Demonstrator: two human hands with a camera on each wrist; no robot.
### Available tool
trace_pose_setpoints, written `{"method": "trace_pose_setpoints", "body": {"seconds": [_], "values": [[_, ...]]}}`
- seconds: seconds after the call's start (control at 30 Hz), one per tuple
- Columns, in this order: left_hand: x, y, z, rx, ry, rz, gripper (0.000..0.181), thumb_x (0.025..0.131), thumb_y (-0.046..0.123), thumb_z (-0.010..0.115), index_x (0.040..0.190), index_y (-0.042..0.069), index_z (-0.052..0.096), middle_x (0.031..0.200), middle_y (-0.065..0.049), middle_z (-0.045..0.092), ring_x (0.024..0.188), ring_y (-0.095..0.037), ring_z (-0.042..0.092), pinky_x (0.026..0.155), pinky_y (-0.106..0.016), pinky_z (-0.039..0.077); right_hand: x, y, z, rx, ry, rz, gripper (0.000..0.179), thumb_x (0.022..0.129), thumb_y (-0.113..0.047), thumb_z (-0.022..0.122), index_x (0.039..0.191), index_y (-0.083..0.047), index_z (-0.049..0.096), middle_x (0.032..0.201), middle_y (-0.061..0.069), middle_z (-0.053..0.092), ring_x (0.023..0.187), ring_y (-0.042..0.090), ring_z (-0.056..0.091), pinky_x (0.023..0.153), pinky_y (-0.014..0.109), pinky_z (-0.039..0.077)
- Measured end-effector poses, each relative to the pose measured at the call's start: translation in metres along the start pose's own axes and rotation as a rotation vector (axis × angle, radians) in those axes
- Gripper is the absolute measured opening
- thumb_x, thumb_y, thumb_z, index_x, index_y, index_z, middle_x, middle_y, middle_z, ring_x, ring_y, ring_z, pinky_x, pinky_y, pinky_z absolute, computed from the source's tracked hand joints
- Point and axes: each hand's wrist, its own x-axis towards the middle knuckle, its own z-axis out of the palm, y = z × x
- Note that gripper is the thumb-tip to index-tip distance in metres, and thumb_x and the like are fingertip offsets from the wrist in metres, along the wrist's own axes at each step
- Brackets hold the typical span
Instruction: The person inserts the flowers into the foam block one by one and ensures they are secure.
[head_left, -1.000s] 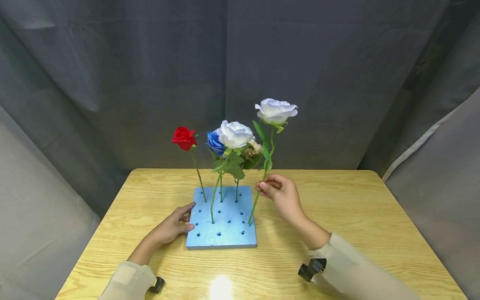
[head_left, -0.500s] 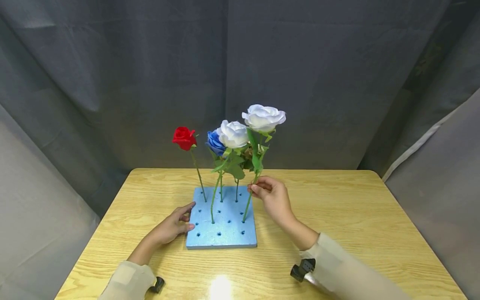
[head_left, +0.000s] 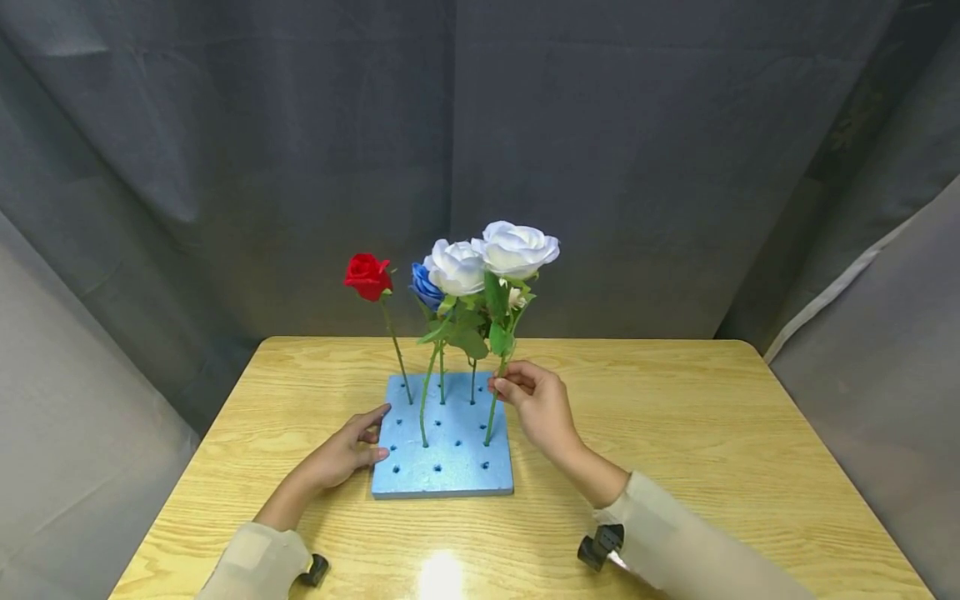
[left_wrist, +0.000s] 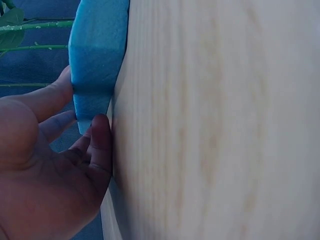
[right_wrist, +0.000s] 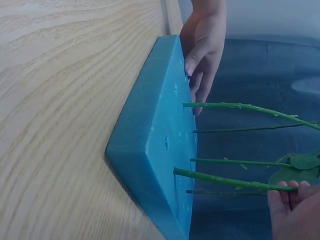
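Note:
A blue foam block (head_left: 420, 478) with rows of holes lies on the table. My left hand (head_left: 344, 451) rests against its left edge, index finger stretched to the side and thumb lower down; the left wrist view shows fingertips touching the block (left_wrist: 95, 60). Between thumb and fingers, my right hand (head_left: 534, 406) pinches the green stem of a white rose (head_left: 517, 250). That stem (right_wrist: 220, 178) meets the block's top at a hole on the right side and leans slightly right. Another white rose (head_left: 456, 268) stands in the block, left of the held one.
A red rose (head_left: 367, 277) stands at the block's back left. Behind the white roses are a blue rose (head_left: 426, 287) and a pale flower (head_left: 517, 297), both partly hidden. The wooden table (head_left: 675, 417) ends at grey curtains (head_left: 600, 167).
My right hand has moved left with the white rose, and its bloom has come lower. The stem's lower end has shifted from near the right edge to a hole. My left hand stays put.

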Motion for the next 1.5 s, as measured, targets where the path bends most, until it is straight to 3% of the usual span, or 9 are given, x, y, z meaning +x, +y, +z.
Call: {"method": "trace_pose_setpoints", "body": {"seconds": [0.43,0.73,1.0,1.5], "values": [[-0.003,0.001,-0.001,0.01,-0.012,0.011,0.076,0.101,0.02,0.068,0.165,0.014,0.028,0.156,-0.025,0.036,0.128,-0.035,0.045,0.099,-0.045,0.044,-0.001,0.007,0.004,-0.016,0.004,-0.019,0.009,0.098,0.005,0.066,0.104,0.01,0.069,0.101,0.025,0.074,0.097,0.037,0.074,0.084,0.031,0.059],[-0.005,0.001,-0.001,0.006,-0.011,0.015,0.076,0.101,0.02,0.068,0.164,0.015,0.028,0.158,-0.024,0.035,0.128,-0.035,0.045,0.099,-0.046,0.044,-0.005,0.011,0.006,-0.081,-0.012,-0.081,0.007,0.098,0.0,0.067,0.101,0.002,0.073,0.095,0.017,0.076,0.093,0.034,0.074,0.082,0.03,0.059],[-0.005,0.002,-0.001,0.016,-0.01,0.012,0.075,0.101,0.02,0.068,0.165,0.015,0.028,0.158,-0.024,0.035,0.129,-0.035,0.045,0.101,-0.048,0.043,-0.018,-0.019,0.016,-0.143,-0.002,-0.079,0.009,0.098,0.005,0.064,0.101,0.01,0.071,0.096,0.024,0.074,0.093,0.04,0.073,0.084,0.035,0.06],[-0.005,0.001,0.001,-0.004,-0.016,0.009,0.075,0.101,0.02,0.067,0.165,0.013,0.027,0.156,-0.025,0.035,0.133,-0.039,0.044,0.104,-0.051,0.044,-0.022,-0.009,0.019,-0.16,-0.051,-0.12,0.01,0.099,0.006,0.062,0.1,0.011,0.071,0.096,0.027,0.073,0.094,0.042,0.073,0.084,0.039,0.06]]}}
